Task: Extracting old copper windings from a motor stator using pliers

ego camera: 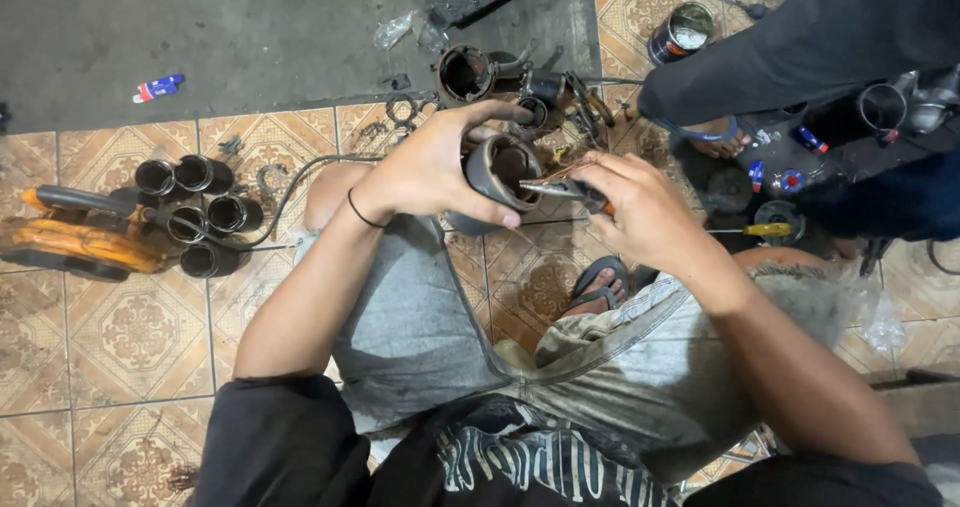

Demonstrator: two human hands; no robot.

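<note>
Item, nearest the lens: your dark printed shirt and grey shorts, knees spread, one sandalled foot on the patterned floor tiles.

Item, in hand: one dark metal cylinder housing, held above your lap between the knees, open mouth tilted toward you. Your left hand is clamped around its outer wall, thumb low, index finger arched over the rim. Your right hand is closed on a pair of long-nose pliers, whose tip reaches into the housing's mouth. What the tip grips inside cannot be made out.

Item, left of you on the tiles: five similar dark cylinders lying in a loose cluster, beside an orange power tool with a black cable running off it. Whether these are finished or waiting cannot be told from here.

Item, ahead of you: a heap of metal parts, rings and larger housings, at the edge of a dark mat; a small blue tube lies on that mat.

Item, right: another person's dark sleeve and sandalled foot, an open tin, a yellow-handled screwdriver.

Progress, as a judgement: one piece is under work, mid-step at its bore; the heap suggests more remain.
</note>
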